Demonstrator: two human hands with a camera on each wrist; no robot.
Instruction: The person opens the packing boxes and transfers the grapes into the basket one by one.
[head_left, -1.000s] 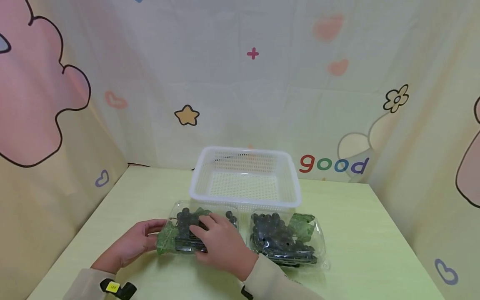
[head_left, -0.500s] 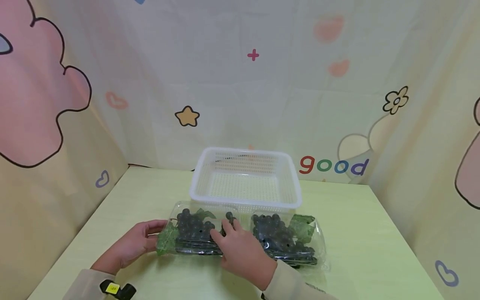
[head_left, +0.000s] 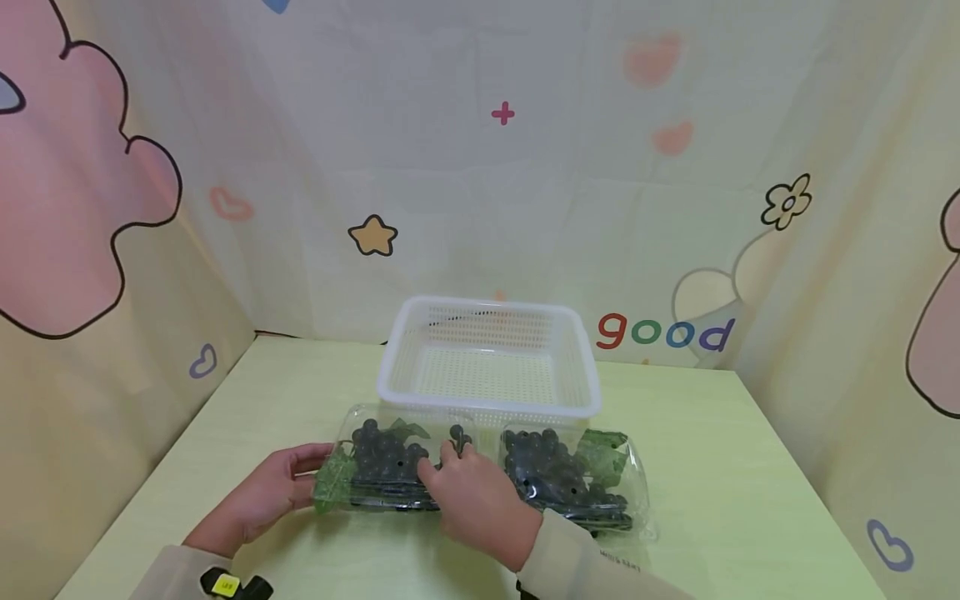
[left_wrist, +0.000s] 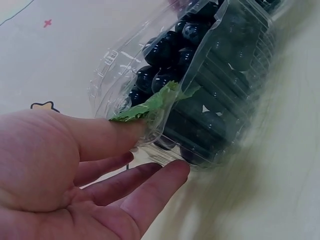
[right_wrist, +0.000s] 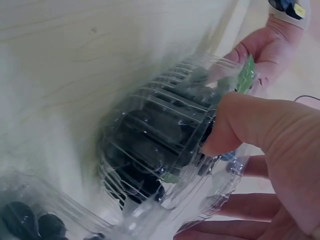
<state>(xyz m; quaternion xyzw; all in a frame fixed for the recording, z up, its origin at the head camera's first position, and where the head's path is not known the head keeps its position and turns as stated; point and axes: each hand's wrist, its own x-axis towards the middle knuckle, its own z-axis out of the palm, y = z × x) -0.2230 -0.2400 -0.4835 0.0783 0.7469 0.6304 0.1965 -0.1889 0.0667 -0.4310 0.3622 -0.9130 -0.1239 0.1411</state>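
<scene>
A clear plastic clamshell box [head_left: 390, 457] of dark grapes lies across the table with its lid down. At its left end a green leaf [head_left: 335, 477] shows through the plastic. My left hand [head_left: 273, 492] grips that end, thumb over the lid corner by the leaf, fingertips low at the end. My right hand [head_left: 483, 500] holds the box at its right part. In the right wrist view its thumb [right_wrist: 225, 132] presses at the lid's rim while the other fingers lie over the lid. These fingers hide some of the grapes.
A second clear box [head_left: 547, 467] of grapes with a leaf stands close at the right, near my right forearm. Behind both boxes is a white perforated plastic basket [head_left: 487, 406] with nothing in it. A printed cloth backdrop [head_left: 465, 217] stands behind the table.
My right hand has slid rightward along the lid, from over the middle of the left box to its right part. The left hand and both boxes stay in place.
</scene>
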